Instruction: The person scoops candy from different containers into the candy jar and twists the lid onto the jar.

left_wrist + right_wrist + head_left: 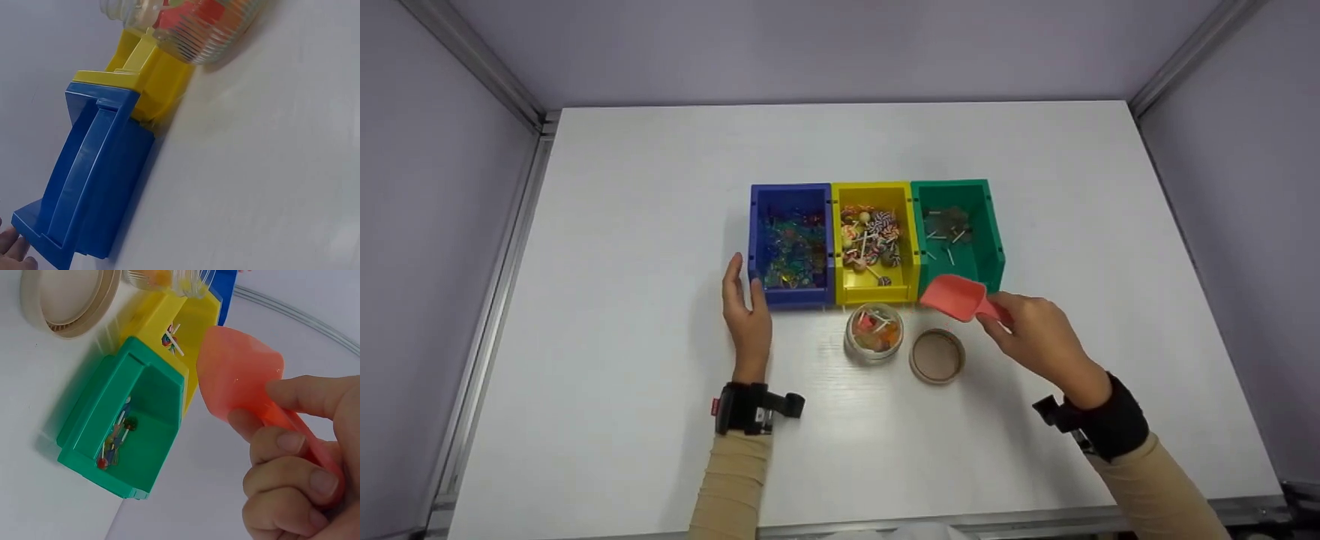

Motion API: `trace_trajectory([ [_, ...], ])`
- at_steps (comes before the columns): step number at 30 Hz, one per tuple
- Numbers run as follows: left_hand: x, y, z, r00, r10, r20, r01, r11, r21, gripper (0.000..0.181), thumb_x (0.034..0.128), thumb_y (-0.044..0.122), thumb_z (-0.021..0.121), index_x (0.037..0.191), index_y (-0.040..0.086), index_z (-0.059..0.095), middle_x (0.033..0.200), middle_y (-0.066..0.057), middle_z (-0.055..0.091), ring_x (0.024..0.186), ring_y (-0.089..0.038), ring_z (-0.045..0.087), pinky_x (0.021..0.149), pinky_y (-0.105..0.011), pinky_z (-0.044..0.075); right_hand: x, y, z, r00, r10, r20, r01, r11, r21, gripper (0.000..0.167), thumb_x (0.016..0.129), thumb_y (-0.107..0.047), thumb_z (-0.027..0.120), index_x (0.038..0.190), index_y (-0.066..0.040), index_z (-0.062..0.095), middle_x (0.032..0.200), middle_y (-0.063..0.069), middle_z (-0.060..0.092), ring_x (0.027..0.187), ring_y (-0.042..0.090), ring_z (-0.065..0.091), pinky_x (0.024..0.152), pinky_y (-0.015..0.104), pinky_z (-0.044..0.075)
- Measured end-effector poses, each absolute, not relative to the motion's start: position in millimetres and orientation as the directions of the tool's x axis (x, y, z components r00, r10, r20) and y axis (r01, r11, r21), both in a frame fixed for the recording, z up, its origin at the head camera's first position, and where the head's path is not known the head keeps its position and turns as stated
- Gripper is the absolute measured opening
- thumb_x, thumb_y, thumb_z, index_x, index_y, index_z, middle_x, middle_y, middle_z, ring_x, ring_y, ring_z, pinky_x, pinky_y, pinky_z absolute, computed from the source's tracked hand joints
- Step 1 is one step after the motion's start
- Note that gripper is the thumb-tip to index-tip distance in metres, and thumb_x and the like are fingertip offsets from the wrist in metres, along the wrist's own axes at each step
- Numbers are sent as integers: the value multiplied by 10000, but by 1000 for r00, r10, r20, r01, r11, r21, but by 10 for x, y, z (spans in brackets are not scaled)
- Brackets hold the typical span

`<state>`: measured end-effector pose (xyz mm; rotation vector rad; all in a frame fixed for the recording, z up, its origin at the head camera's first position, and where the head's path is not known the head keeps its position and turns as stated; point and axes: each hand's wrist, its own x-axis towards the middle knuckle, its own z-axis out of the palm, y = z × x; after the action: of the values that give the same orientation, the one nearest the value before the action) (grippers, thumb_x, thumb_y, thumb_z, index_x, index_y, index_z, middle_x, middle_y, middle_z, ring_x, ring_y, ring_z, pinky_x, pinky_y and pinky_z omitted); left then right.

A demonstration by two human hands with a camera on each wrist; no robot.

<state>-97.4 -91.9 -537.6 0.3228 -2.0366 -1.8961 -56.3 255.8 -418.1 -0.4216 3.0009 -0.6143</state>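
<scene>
In the head view my right hand (pixel 1039 337) grips the handle of a red scoop (pixel 954 297), held above the front of the green bin (pixel 996 251). The right wrist view shows the scoop's bowl (pixel 239 371) with nothing visible in it. My left hand (pixel 748 322) has its fingers extended beside the front left corner of the blue bin (pixel 791 296); whether they touch it I cannot tell. Between the hands stands an uncovered glass jar (pixel 874 332) with colourful pieces and white sticks inside. A round beige lid (pixel 937 357) lies to the jar's right.
The yellow bin (pixel 877 295) sits between the blue and green ones, holding striped lollipops (pixel 883 223). Small translucent coloured pieces (pixel 795 244) fill the blue bin, and a few lollipops (pixel 952 225) lie in the green one. All stand on a white table (pixel 607 300) with walls around it.
</scene>
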Motion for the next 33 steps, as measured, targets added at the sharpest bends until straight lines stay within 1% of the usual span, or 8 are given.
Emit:
trace_trajectory([
  [8, -1086, -1008, -5399, -961, -272, -58, -92, 117, 989, 492, 1058, 170, 345, 1528, 64, 245, 1611, -123, 248, 1512, -260, 224, 1254, -387, 229, -681, 2638, -4231, -973, -232, 3, -216, 896, -387, 150, 885, -105, 663, 911, 42, 651, 553, 65, 446, 520, 132, 343, 509, 217, 240],
  [12, -1123, -1021, -5412, -962, -253, -101, -139, 138, 981, 493, 1063, 188, 330, 1534, 79, 237, 1613, -125, 240, 1513, -265, 217, 1255, -397, 225, -773, 2639, -4278, -981, -196, -6, -179, 906, -385, 210, 886, -109, 657, 977, 80, 661, 572, 120, 523, 526, 158, 380, 511, 234, 260],
  [14, -1134, -1027, -5411, -963, -248, -107, -145, 144, 979, 493, 1061, 172, 336, 1531, 60, 238, 1607, -147, 245, 1509, -283, 222, 1253, -409, 228, -819, 2626, -4304, -985, -173, -9, -156, 908, -389, 226, 887, -112, 650, 983, 93, 662, 604, 154, 574, 533, 175, 406, 517, 244, 276],
  [19, -1163, -1043, -5401, -965, -232, -124, -159, 140, 977, 495, 1060, 180, 346, 1524, 38, 250, 1595, -162, 270, 1504, -291, 236, 1251, -414, 230, -923, 2584, -4355, -992, -123, 5, -115, 912, -394, 196, 881, -97, 621, 894, 94, 663, 658, 204, 631, 536, 207, 449, 505, 255, 289],
  [22, -1175, -1056, -5401, -967, -220, -128, -160, 135, 978, 494, 1062, 191, 343, 1522, 34, 254, 1592, -156, 283, 1503, -284, 244, 1250, -412, 234, -1007, 2553, -4378, -995, -103, -14, -90, 917, -388, 200, 883, -104, 604, 839, 84, 657, 656, 207, 628, 538, 213, 460, 492, 254, 291],
  [26, -1178, -1068, -5399, -970, -219, -106, -141, 151, 978, 483, 1060, 171, 343, 1505, -2, 274, 1570, -188, 313, 1487, -304, 276, 1238, -426, 260, -1135, 2498, -4387, -993, -87, -84, -48, 923, -382, 228, 891, -137, 590, 776, 53, 642, 644, 173, 607, 555, 202, 442, 492, 251, 279],
  [30, -1174, -1079, -5392, -970, -223, -92, -133, 179, 975, 475, 1054, 155, 357, 1486, -33, 296, 1545, -221, 343, 1467, -328, 307, 1223, -445, 285, -1239, 2421, -4385, -985, -53, -163, 11, 929, -369, 270, 893, -155, 560, 665, -10, 566, 597, 86, 510, 561, 179, 396, 475, 247, 258],
  [33, -1179, -1086, -5399, -970, -225, -96, -141, 193, 971, 477, 1053, 159, 364, 1482, -37, 299, 1538, -226, 352, 1461, -331, 317, 1218, -447, 295, -1290, 2346, -4371, -975, -23, -220, 58, 933, -355, 301, 901, -152, 532, 616, -62, 494, 597, 34, 433, 561, 167, 375, 464, 242, 259],
])
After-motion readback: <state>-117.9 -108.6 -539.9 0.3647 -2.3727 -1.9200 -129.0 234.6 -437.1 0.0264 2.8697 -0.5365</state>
